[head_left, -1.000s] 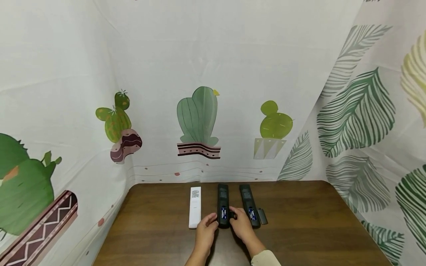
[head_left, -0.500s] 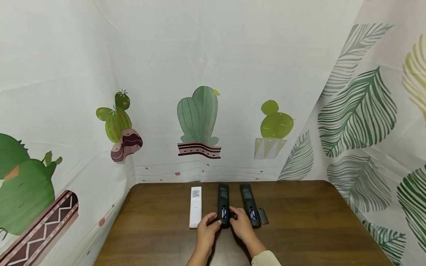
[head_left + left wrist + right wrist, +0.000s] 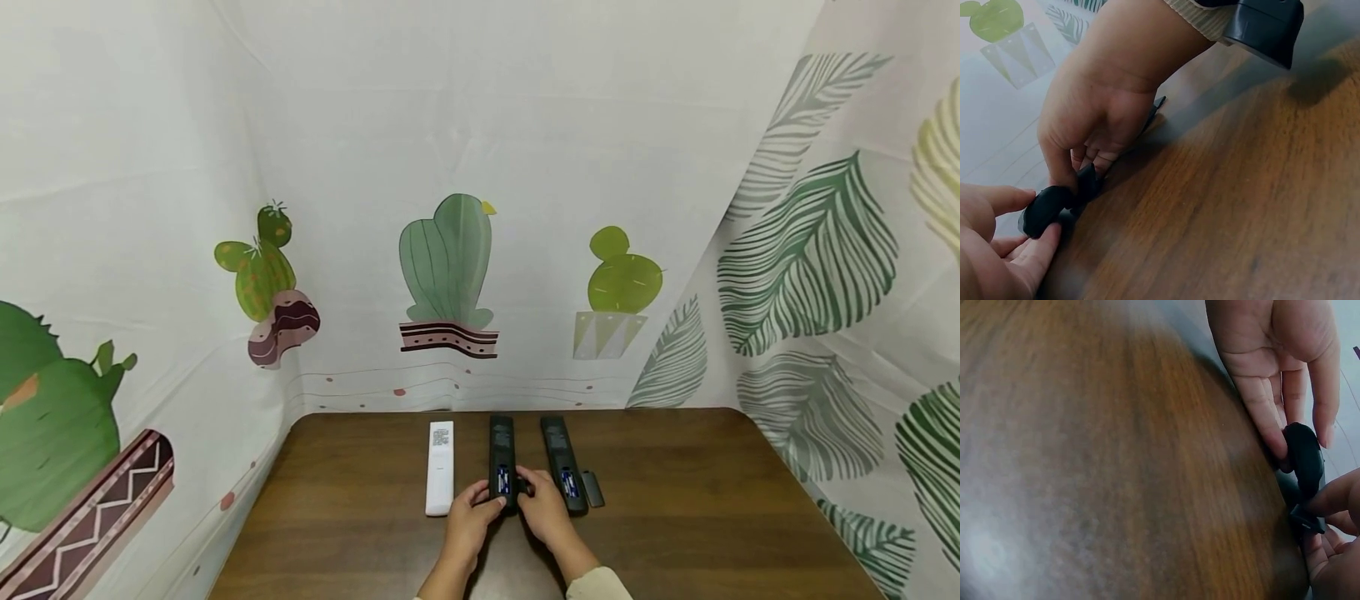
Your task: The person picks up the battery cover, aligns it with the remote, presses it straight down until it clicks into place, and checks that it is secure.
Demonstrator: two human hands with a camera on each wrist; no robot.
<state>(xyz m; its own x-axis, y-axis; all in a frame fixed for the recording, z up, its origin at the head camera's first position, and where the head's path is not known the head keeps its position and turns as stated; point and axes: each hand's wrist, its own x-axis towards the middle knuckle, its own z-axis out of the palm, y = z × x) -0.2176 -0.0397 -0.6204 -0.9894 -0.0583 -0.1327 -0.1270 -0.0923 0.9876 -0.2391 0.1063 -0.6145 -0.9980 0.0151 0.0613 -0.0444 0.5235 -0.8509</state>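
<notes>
Near the middle of the table lies a black remote control (image 3: 502, 446), back side up, its battery compartment uncovered with blue batteries (image 3: 503, 480) inside. My left hand (image 3: 467, 521) grips its near end from the left, thumb on top and fingers low at the side. In the left wrist view the remote's rounded end sits between thumb and fingers. My right hand (image 3: 545, 508) is at the remote's right side, pinching a small black battery cover (image 3: 1307, 519). The cover is held close beside the remote, mostly hidden by fingers in the head view.
Right of the hands lies a second black remote (image 3: 558, 450) with blue batteries (image 3: 569, 482) exposed, and a loose battery cover (image 3: 592, 489) beside it. A white remote (image 3: 440, 467) lies to the left. Behind the brown table (image 3: 360, 475) hangs a printed cloth (image 3: 540, 167).
My left thumb has slid rightward onto the near end of the middle remote, and the left hand has closed in on it. My right hand stays nearly in place.
</notes>
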